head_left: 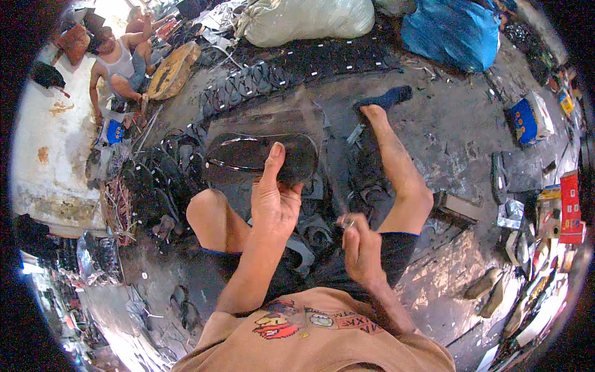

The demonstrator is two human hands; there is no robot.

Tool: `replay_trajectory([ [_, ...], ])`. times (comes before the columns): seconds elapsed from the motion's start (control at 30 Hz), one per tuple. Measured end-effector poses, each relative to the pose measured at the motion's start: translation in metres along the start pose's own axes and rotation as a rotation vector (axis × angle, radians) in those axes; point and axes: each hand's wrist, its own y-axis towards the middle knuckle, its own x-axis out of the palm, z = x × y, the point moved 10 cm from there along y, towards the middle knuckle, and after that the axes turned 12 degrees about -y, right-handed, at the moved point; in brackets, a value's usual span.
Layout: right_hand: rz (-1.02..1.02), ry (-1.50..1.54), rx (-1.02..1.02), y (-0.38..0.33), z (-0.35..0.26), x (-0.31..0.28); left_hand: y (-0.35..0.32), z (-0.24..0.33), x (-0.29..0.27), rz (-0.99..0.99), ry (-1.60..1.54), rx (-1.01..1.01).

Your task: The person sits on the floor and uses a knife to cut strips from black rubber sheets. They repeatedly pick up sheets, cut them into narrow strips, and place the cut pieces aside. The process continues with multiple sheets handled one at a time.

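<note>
My left hand (274,208) is raised between my knees and grips a dark flip-flop (299,150) with a shiny strap. Its thumb lies over the flip-flop and the fingers are underneath. To the right and nearer my body, my right hand (362,251) is closed, with its thumb and fingers pressed together. A thin, blurred shape seems to stick out ahead of it, but I cannot make out what it is. Below the held flip-flop, dark pieces of material (316,229) lie on the floor between my legs.
Rows of dark sandals (245,87) lie ahead. Behind them are a pale stuffed sack (310,22) and a blue bag (455,34). At the far left a person (118,62) sits by a round wooden block (173,71). A blue and white box (532,118) stands right.
</note>
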Motion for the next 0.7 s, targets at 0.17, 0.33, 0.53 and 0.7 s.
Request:
replay_trajectory([
  [0.17, -0.075, -0.089, 0.088, -0.068, 0.031, 0.03, -0.003, -0.004, -0.015, 0.051, -0.014, -0.047],
  [0.33, -0.034, -0.204, 0.02, -0.031, 0.03, 0.014, -0.008, -0.015, -0.057, 0.075, 0.044, -0.093],
  [0.53, -0.197, -0.295, 0.04, 0.001, 0.004, -0.001, -0.027, -0.015, -0.089, 0.063, 0.132, -0.13],
  [0.7, -0.477, -0.239, 0.02, 0.005, -0.011, 0.023, -0.041, 0.002, -0.102, -0.038, 0.459, -0.129],
])
